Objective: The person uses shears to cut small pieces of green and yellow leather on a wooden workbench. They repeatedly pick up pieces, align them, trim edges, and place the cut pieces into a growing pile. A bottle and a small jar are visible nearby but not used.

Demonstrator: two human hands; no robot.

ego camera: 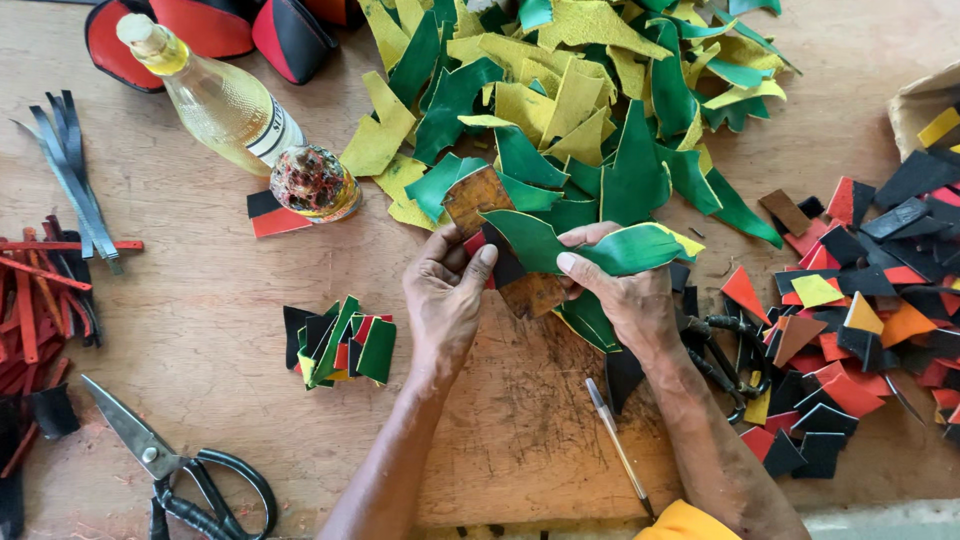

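My left hand (445,295) pinches a small piece made of red and black leather (497,258) at the middle of the wooden table. My right hand (625,285) grips a curved green leather scrap (590,248) that overlaps that piece. Under both lies a brown cardboard template (482,195). A large heap of green and yellow leather offcuts (580,100) spreads just beyond my hands.
A glass bottle of yellow liquid (215,100) lies at the upper left beside a small round jar (313,182). Scissors (175,465) rest at the lower left, a pen (618,445) by my right forearm. Red, black and orange triangles (860,310) cover the right. A small stack of joined pieces (340,345) sits left of my hands.
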